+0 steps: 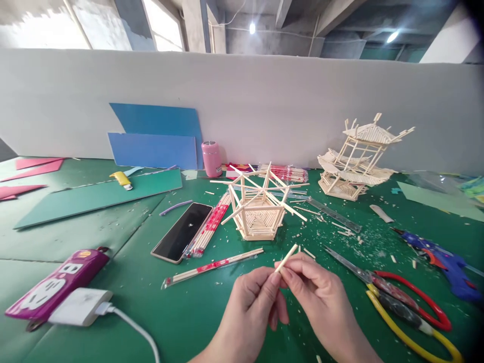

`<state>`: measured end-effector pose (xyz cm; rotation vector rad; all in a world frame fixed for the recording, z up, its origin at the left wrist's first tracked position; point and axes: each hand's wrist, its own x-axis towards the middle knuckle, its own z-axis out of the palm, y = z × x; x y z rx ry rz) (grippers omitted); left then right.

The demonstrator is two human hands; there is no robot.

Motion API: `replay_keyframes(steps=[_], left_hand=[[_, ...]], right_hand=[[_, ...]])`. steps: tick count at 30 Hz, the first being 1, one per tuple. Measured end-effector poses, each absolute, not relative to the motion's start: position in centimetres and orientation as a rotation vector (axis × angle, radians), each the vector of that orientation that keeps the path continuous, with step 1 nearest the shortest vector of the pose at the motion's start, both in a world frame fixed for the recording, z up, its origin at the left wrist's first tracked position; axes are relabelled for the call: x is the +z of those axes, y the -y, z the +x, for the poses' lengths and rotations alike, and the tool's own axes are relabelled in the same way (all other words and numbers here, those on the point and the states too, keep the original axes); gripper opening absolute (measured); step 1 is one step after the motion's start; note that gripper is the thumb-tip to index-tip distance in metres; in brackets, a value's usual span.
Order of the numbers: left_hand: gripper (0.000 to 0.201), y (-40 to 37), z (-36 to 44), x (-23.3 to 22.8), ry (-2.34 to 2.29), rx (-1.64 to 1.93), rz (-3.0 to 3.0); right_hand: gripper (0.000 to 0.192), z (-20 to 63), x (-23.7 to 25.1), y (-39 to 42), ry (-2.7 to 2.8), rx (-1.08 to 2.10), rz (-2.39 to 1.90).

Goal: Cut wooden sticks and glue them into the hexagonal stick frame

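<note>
The wooden stick (286, 258) is pinched at its lower end between the fingertips of both hands, low in the middle of the view above the green mat (113, 237). Its long axis slants up and to the right, the free tip pointing away from the person toward the hexagonal stick frame (259, 212). The left hand (252, 302) and the right hand (315, 297) meet at the fingertips, both closed on the stick.

Just right of the hands lie scissors (404, 297) with red and yellow handles, and beyond them a blue glue gun (442, 259). A wrapped pair of chopsticks (214, 265) lies just left of the hands. Farther left are a phone (182, 238) lying flat, more wrapped chopsticks (212, 224) beside it, and a purple power strip (56, 287) with a white charger (81, 306) plugged in. A metal ruler (333, 214) rests behind the frame, wood chips scattered around it. A finished stick pavilion (357, 159) stands at the back right, a pink bottle (212, 159) and blue boards (155, 136) against the grey partition (264, 101). Above it show concrete beams and ceiling lights.
</note>
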<state>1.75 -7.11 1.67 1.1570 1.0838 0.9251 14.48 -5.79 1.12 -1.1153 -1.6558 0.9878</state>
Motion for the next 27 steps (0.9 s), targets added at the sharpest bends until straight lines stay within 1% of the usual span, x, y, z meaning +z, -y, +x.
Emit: replay_keyframes(steps=[5, 8, 11, 14, 15, 17, 19, 21, 24, 27], left_hand=[[0.035, 7.5, 3.1, 1.6, -1.147, 0.981, 1.207], [0.036, 7.7, 3.6, 1.9, -1.164, 0.972, 1.287], [0.033, 7.7, 4.0, 2.2, -1.142, 0.928, 1.29], [0.033, 7.3, 4.3, 2.2, -1.126, 0.874, 1.255], [0.033, 7.2, 4.4, 2.1, -1.126, 0.85, 1.252], [0.034, 6.8, 4.5, 1.8, -1.132, 0.792, 1.257], [0.035, 6.4, 4.5, 1.5, -1.124, 0.728, 1.286], [0.035, 6.2, 4.4, 1.3, -1.113, 0.693, 1.326], [0.037, 5.8, 4.2, 1.2, -1.107, 0.729, 1.343], [0.035, 5.4, 4.1, 1.2, -1.148, 0.753, 1.28]], right_hand=[[0.013, 14.7, 0.2, 6.7, 1.787, 0.478, -1.118], [0.012, 15.7, 0.1, 6.3, 1.8, 0.384, -1.133], [0.021, 18.3, 0.0, 4.8, 1.693, 0.408, -1.248], [0.03, 21.1, 0.0, 3.4, 1.547, 0.588, -1.333], [0.029, 21.8, 0.2, 3.2, 1.521, 0.687, -1.332], [0.017, 22.2, 0.5, 3.4, 1.505, 0.909, -1.301], [0.02, 21.6, 0.9, 3.9, 1.544, 1.044, -1.258], [0.018, 20.3, 1.2, 4.4, 1.636, 1.026, -1.231], [0.025, 18.5, 1.6, 4.5, 1.828, 0.914, -1.157], [0.021, 19.6, 1.4, 4.3, 1.915, 0.831, -1.187]])
